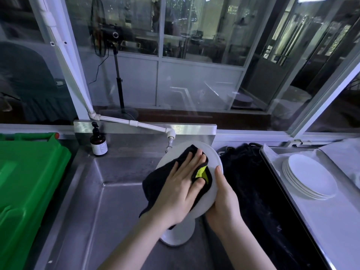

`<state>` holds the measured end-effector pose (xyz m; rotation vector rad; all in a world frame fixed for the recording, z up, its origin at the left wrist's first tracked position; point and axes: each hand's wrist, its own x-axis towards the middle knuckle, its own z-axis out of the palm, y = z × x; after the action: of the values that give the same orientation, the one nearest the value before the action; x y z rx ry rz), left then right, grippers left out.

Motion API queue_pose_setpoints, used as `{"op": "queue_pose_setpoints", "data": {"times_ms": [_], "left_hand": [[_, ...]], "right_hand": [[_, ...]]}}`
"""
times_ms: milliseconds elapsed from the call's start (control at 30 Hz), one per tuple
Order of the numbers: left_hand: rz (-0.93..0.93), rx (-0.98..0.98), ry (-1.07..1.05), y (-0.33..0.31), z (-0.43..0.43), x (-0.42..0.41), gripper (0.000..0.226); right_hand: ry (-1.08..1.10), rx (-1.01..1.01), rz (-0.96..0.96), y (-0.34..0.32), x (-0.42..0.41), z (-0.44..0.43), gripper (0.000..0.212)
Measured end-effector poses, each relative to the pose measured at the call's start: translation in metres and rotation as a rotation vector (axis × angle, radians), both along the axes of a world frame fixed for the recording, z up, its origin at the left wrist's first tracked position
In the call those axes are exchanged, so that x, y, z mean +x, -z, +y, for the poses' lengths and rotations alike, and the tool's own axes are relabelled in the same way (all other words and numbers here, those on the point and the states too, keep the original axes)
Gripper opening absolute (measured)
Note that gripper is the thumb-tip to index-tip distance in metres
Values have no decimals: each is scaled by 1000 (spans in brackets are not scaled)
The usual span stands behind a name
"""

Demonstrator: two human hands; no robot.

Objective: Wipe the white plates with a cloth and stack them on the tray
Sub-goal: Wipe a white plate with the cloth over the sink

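Left hand [181,184]: flat, cloth [161,178] pressed onto plate [212,158] for wiping.
Right hand [224,197]: clamped on rim, plate steadied.
Tray [331,230]: 3 o'clock, for stacking.

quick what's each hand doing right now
Left hand: open, fingers flat, pressing the black cloth onto the white plate.
Right hand: closed on the white plate's rim, holding it up.

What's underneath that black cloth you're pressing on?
A white plate, tilted over the sink, its rim held by the right hand. The left hand presses the cloth flat, so the plate's middle is hidden.
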<state>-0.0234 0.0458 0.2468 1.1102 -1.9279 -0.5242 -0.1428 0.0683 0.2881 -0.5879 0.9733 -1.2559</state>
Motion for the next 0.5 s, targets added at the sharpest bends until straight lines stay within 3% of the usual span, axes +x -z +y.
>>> {"op": "queue_pose_setpoints", "data": {"times_ms": [200, 400, 500], "left_hand": [[158, 124, -208, 12, -15, 24, 50], [72, -100, -84, 21, 30, -11, 51], [103, -60, -102, 9, 21, -13, 51]], "right_hand": [[62, -73, -17, -8, -7, -2, 38], [112, -18, -71, -21, -10, -6, 40], [66, -14, 9, -13, -6, 4, 46]]}}
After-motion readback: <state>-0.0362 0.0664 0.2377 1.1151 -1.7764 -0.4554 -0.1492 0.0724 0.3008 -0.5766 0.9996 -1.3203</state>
